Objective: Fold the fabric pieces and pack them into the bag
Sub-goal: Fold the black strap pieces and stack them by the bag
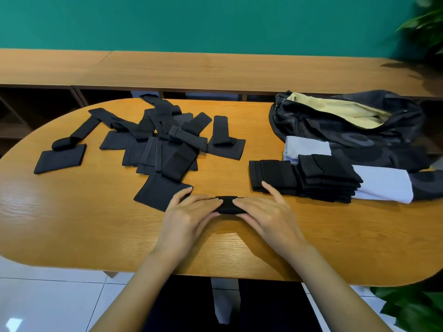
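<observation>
your left hand (189, 218) and right hand (267, 212) meet low on the wooden tabletop (72, 212), fingertips nearly touching over a small folded black fabric piece (229, 205). both hands lie palm down with the fingers almost straight, pressing onto the piece from either end, so only its middle shows between them. your thumbs sit against its near edge, and you cannot tell whether they hook under it. the outermost finger of each hand is lifted off the piece and points away from you. just beyond your left hand, one flat black square (158, 191) lies with its corner touching your fingers, and further out past it spreads a loose heap of unfolded black pieces (165, 140), strips and squares lying across one another. beyond your right hand stands a neat stack of folded black pieces (326, 179), with another folded one (273, 174) leaning against its left side. the stack rests partly on a pale cloth (383, 184). further out to the right of that lies the dark bag (335, 125), slumped on its side, its mouth open and showing a yellow lining (340, 110).
</observation>
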The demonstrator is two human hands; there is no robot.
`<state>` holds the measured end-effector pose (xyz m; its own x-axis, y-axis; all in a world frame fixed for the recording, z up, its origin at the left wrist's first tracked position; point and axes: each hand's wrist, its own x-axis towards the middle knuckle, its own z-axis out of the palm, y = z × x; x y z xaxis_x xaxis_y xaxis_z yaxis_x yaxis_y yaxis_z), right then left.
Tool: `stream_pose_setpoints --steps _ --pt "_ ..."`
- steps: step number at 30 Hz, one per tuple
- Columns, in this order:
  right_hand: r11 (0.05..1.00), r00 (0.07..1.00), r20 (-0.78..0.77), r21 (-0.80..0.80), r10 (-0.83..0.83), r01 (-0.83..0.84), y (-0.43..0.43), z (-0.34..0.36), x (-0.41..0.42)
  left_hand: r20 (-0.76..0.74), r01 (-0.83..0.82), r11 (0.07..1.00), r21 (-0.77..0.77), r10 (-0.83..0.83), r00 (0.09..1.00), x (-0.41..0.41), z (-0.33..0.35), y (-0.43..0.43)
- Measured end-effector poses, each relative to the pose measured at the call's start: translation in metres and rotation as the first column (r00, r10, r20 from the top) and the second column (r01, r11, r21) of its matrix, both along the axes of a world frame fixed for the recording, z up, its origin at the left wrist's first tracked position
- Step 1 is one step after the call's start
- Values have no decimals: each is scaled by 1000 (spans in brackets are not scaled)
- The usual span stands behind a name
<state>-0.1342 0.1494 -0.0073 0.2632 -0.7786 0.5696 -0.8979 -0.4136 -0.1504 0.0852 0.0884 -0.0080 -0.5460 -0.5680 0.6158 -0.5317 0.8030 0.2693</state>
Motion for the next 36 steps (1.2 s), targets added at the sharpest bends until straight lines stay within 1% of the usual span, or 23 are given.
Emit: stream_pose_setpoints --steps 3,4,6,8,10,12,13,14,17,18,21,23,26,28,30,33,36 --pt "990 999 -9 -136 -47 46 -16 16 -7 -77 -13 994 -112 4 997 -15 17 -15" --pt "980 996 -15 -182 -84 80 -22 22 -12 -97 -20 992 -122 8 995 -24 21 -22" --pt "952 981 -40 -253 -189 173 -29 31 -27 -98 -36 995 -92 27 995 -47 24 -36" --pt "928 942 -109 -242 -317 284 -32 33 -46 -9 -60 998 2 60 998 -75 20 -48" --pt "911 888 -210 -149 -409 384 -29 31 -60 114 -54 973 222 28 993 -99 12 -50" --pt "893 855 -271 -41 -442 448 -22 26 -67 152 -46 878 477 -30 988 -113 5 -44" --pt "884 850 -279 3 -447 467 -18 23 -68 147 -49 833 551 -39 988 -116 2 -41" --pt "877 847 -273 25 -455 479 -14 21 -69 134 -57 813 580 -26 991 -118 -1 -38" --pt "866 841 -250 20 -479 499 -10 17 -67 80 -103 795 598 69 994 -121 -2 -33" --pt "866 843 -243 22 -480 500 -9 16 -66 64 -94 778 621 69 996 -123 -1 -33" --pt "866 847 -221 22 -484 500 -10 14 -63 53 -34 731 681 -4 999 -127 1 -32" --pt "868 850 -214 21 -481 497 -9 13 -59 60 -43 733 679 3 998 -124 3 -34" --pt "897 882 -185 5 -433 442 -10 16 -44 54 -73 800 595 51 997 -106 6 -31" --pt "924 912 -176 35 -370 382 -11 17 -26 51 -112 847 520 101 994 -84 7 -26" --pt "941 932 -204 99 -300 325 -14 14 -5 39 -169 872 460 170 985 -57 4 -20" --pt "948 951 -237 202 -197 247 -19 7 29 43 -316 866 387 325 945 -11 -11 -12" --pt "954 961 -243 233 -129 187 -24 1 55 130 -491 816 305 475 870 23 -20 -5"
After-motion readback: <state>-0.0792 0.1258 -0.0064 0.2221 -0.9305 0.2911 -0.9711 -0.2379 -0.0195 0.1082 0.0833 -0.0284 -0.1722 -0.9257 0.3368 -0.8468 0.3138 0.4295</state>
